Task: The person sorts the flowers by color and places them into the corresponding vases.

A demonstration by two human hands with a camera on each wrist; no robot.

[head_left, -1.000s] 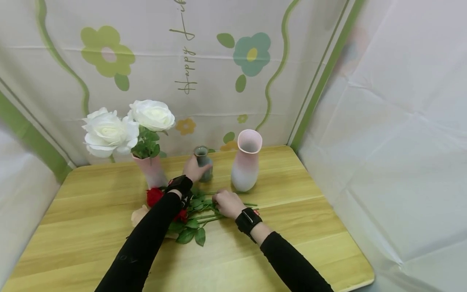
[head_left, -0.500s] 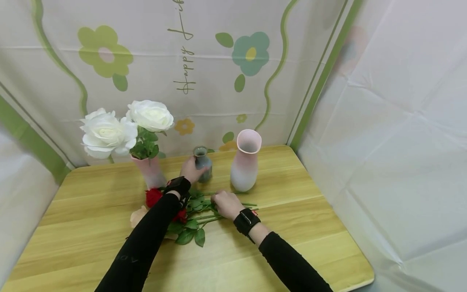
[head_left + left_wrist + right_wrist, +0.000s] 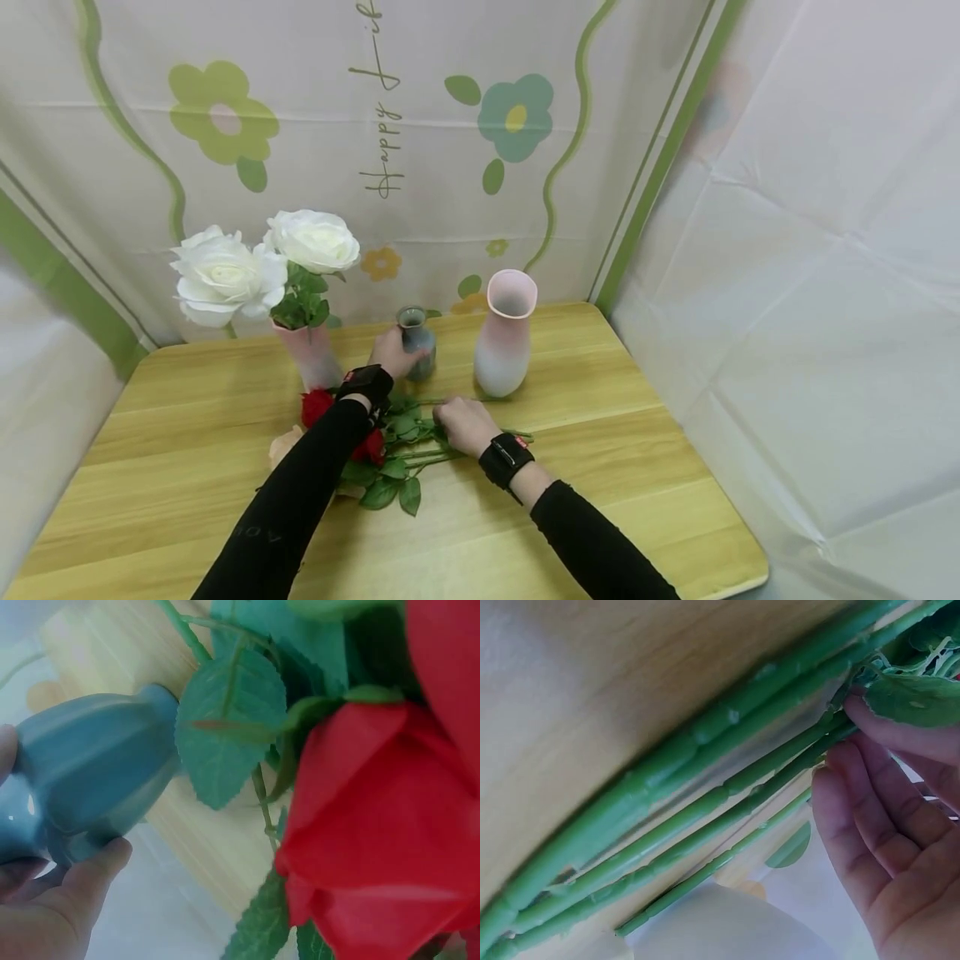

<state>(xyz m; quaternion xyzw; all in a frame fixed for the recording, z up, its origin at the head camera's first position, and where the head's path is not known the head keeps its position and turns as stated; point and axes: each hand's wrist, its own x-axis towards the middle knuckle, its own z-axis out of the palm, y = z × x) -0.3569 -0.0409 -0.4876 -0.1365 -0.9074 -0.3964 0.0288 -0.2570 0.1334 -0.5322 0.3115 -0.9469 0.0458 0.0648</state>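
My left hand (image 3: 393, 354) grips the small grey-blue vase (image 3: 418, 343) at the back of the table. The left wrist view shows fingers and thumb round the neck of this vase (image 3: 97, 761). My right hand (image 3: 467, 425) is at the green stems of the roses lying on the table. In the right wrist view its thumb and index finger pinch a pair of stems (image 3: 780, 769), while thicker stems (image 3: 667, 754) run beside them. Red roses (image 3: 317, 406) lie under my left forearm, which partly hides them. A peach-coloured rose (image 3: 285, 444) shows beside that sleeve.
A pink-and-white vase (image 3: 311, 354) holding white roses (image 3: 225, 275) stands at the back left. Another pink-and-white vase (image 3: 504, 350), with nothing seen in it, stands right of the small one. Behind the wooden table (image 3: 600, 500) hangs a printed cloth (image 3: 315, 125).
The stem ends right of my right hand have shifted slightly and lie closer together. My left hand keeps its hold on the small vase, which stays in place.
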